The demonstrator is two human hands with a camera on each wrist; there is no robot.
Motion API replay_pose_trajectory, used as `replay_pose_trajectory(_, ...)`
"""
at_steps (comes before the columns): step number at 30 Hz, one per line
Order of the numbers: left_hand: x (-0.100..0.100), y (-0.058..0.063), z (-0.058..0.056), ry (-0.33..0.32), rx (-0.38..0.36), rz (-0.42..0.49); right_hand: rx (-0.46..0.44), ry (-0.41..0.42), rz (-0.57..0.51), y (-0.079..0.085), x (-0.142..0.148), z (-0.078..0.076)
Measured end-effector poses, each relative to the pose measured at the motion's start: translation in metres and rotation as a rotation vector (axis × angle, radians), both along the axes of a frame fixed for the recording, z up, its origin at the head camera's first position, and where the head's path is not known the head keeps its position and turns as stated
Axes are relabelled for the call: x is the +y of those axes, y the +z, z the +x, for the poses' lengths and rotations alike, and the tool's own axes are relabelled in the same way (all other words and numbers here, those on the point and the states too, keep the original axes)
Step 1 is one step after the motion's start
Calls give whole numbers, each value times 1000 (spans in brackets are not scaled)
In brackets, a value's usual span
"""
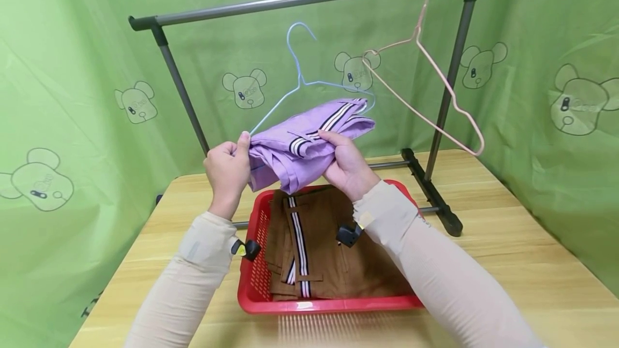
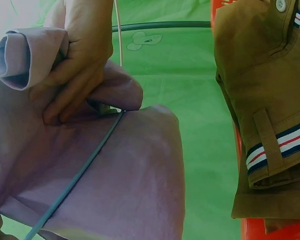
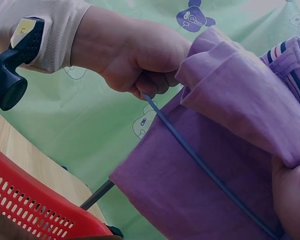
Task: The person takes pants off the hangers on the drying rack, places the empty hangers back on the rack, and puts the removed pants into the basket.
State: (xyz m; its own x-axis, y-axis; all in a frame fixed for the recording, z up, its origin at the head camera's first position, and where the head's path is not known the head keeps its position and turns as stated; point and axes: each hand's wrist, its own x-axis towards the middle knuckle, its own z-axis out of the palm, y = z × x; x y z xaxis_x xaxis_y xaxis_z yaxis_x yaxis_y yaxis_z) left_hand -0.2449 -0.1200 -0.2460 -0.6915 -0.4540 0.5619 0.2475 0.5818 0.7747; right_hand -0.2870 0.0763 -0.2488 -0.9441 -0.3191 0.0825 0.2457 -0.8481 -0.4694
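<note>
Folded purple trousers with a dark-and-white striped band hang over the lower bar of a light blue wire hanger, held in the air above the basket. At the hanger's left corner, my left hand grips the wire and the edge of the cloth, thumb up. My right hand pinches the trousers from the right, its thumb on top near the stripes. From below, the left wrist view shows the blue bar running across the purple cloth. The right wrist view has my left fingers curled at the bar's end.
Beneath the hands, a red basket holds folded brown trousers with a striped band. Behind stands a grey clothes rack with an unloaded pink hanger on its right part. The wooden table is backed by green curtains.
</note>
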Motion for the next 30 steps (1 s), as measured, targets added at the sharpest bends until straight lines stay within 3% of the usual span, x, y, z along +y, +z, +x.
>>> replay_pose_trajectory(30,-10,-6,-9,22,-44,28,22,23,29,6,6,4)
